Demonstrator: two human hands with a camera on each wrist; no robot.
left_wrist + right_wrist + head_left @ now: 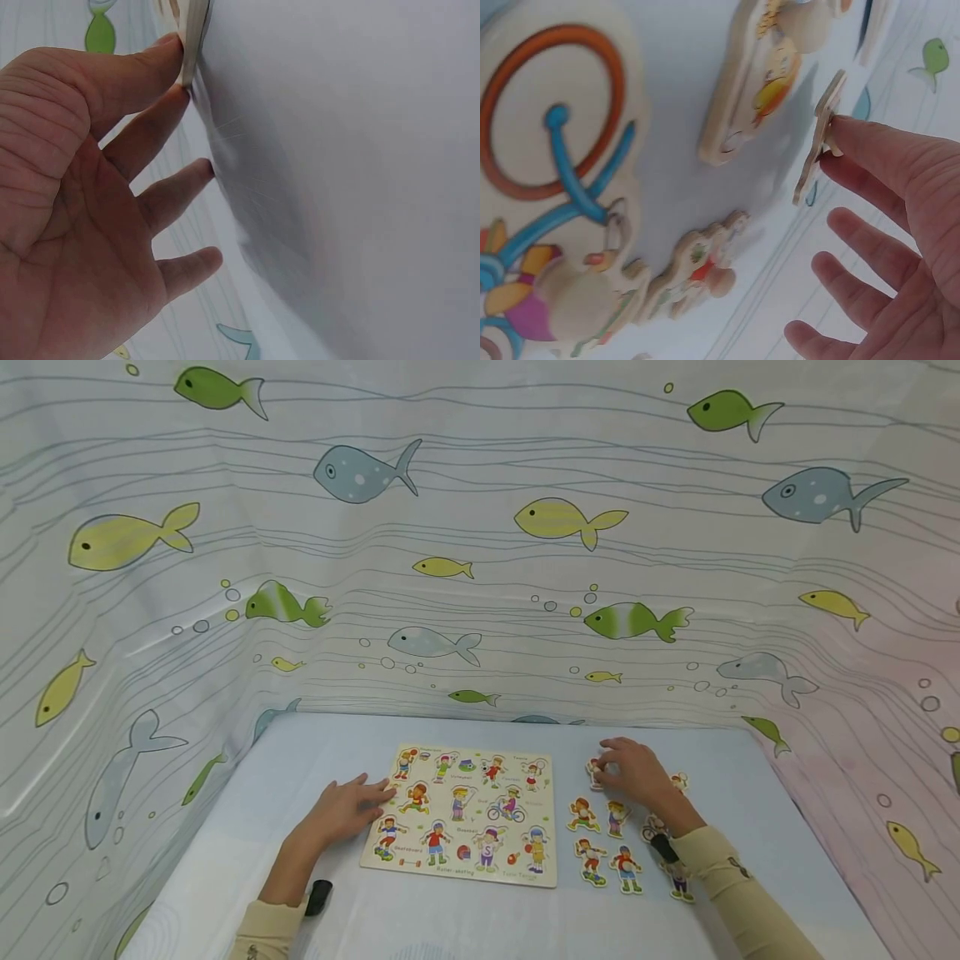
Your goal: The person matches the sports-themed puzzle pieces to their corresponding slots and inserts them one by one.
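My right hand (637, 772) pinches a small wooden puzzle piece (819, 142) by its knob between thumb and forefinger. The other fingers spread apart in the right wrist view. Part of that piece, a figure in light clothes, shows beside the fingertips in the head view; whether it touches the table I cannot tell. At the left edge of the wooden puzzle board (480, 878), my left hand (341, 810) rests with fingers extended. Its thumb and forefinger touch the board's edge (191, 52) in the left wrist view. Coloured pictures of children at sports cover the board.
Several knobbed pieces lie right of the board, among them a runner (582, 815), a skateboarder (590, 862) and a roller skater (626, 868). A bicycle piece (562, 195) lies partly under the right wrist. Fish-patterned sheeting (480, 602) encloses the pale table (450, 931).
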